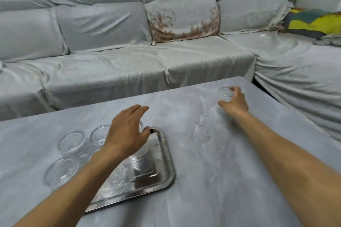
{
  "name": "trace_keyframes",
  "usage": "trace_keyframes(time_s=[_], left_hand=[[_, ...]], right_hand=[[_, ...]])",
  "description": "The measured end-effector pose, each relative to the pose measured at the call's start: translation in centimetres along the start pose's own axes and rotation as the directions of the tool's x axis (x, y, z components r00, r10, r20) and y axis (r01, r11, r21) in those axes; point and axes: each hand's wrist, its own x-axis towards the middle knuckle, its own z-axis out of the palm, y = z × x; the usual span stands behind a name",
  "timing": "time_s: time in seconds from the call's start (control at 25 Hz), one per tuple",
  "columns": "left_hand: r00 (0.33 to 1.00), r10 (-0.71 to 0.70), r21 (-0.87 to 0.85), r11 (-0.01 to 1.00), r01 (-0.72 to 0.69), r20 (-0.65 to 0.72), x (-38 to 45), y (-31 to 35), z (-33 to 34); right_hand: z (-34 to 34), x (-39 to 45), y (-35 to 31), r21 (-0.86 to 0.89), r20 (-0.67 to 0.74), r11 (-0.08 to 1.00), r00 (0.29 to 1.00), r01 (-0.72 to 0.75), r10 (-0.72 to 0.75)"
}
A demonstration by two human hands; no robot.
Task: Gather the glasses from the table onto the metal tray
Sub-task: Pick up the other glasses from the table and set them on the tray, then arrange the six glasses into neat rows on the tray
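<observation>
Clear glass [225, 92] cupped by right hand [234, 102], left hand [127, 131] spread open

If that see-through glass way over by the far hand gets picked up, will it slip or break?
Probably a bit slippery: the glass looks smooth and clear, and the right hand is curled around its side only. It would likely break if dropped, since the table looks hard. It seems short and wide, so it should not tip easily.

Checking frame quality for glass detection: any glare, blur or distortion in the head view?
Head view: wide-angle bending curves the table edges; soft, even light, faint shadows; metal tray mirrors bright patches; clear glasses are low-contrast against the grey top; the glass at the right hand is nearly invisible; left hand slightly soft.
</observation>
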Motion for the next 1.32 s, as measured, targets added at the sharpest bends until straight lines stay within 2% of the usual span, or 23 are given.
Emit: trace_keyframes(time_s=[0.08, 0.2, 0.28, 0.4, 0.48, 0.56, 0.6, 0.68, 0.8, 0.92, 1.0, 1.16, 1.32], left_hand=[[0.999, -0.021, -0.02, 1.0, 0.02, -0.039, -0.3, -1.1, -0.7], [0.995, -0.071, -0.041, 0.997, 0.068, -0.077, -1.6, -1.9, -1.9], [0.989, -0.086, -0.069, 0.995, 0.078, -0.122, -2.8, -1.9, -3.3], [0.966, -0.111, -0.14, 0.987, 0.079, -0.232, -5.5, -2.7, -5.6], [0.898, -0.238, -0.299, 0.946, 0.128, -0.37, -9.1, -4.3, -6.6], [0.775, -0.435, -0.479, 0.855, 0.196, -0.459, -13.4, -6.2, -7.2], [0.736, -0.514, -0.533, 0.809, 0.247, -0.44, -15.3, -7.2, -7.0], [0.733, -0.606, -0.57, 0.735, 0.367, -0.308, -17.9, -9.4, -6.0], [0.822, -0.563, -0.478, 0.748, 0.46, -0.09, -19.0, -11.9, -4.3], [0.851, -0.524, -0.424, 0.765, 0.485, 0.028, -19.1, -13.1, -3.6], [0.852, -0.522, -0.438, 0.756, 0.488, 0.048, -19.3, -13.6, -3.1], [0.86, -0.51, -0.347, 0.81, 0.473, -0.019, -19.3, -14.4, -2.7], [0.844, -0.535, -0.329, 0.804, 0.496, -0.035, -19.5, -14.4, -2.3]], right_hand=[[0.4, 0.1, 0.7, -0.078, -0.059, 0.996, 0.997, 0.045, -0.05], [0.2, -1.9, 0.3, -0.046, -0.097, 0.996, 0.992, 0.078, -0.082], [0.1, -5.6, -0.7, 0.103, -0.13, 0.989, 0.987, 0.105, -0.091], [-0.3, -13.1, -2.8, 0.364, -0.114, 0.917, 0.985, 0.162, -0.129], [-0.5, -18.2, -4.4, 0.4, -0.059, 0.882, 0.967, 0.249, -0.246], [-0.3, -22.3, -6.7, 0.345, 0.003, 0.875, 0.932, 0.339, -0.362], [0.1, -23.9, -7.8, 0.31, 0.028, 0.872, 0.913, 0.378, -0.406], [1.6, -26.2, -9.1, 0.219, 0.085, 0.868, 0.877, 0.446, -0.472], [4.1, -27.9, -9.2, 0.093, 0.169, 0.864, 0.847, 0.495, -0.503], [6.2, -28.3, -8.9, 0.023, 0.206, 0.844, 0.824, 0.536, -0.528], [7.3, -28.4, -9.0, 0.003, 0.219, 0.824, 0.804, 0.567, -0.553], [8.4, -28.6, -8.5, -0.006, 0.24, 0.8, 0.777, 0.6, -0.581], [8.5, -28.5, -8.0, 0.017, 0.26, 0.795, 0.765, 0.606, -0.589]])
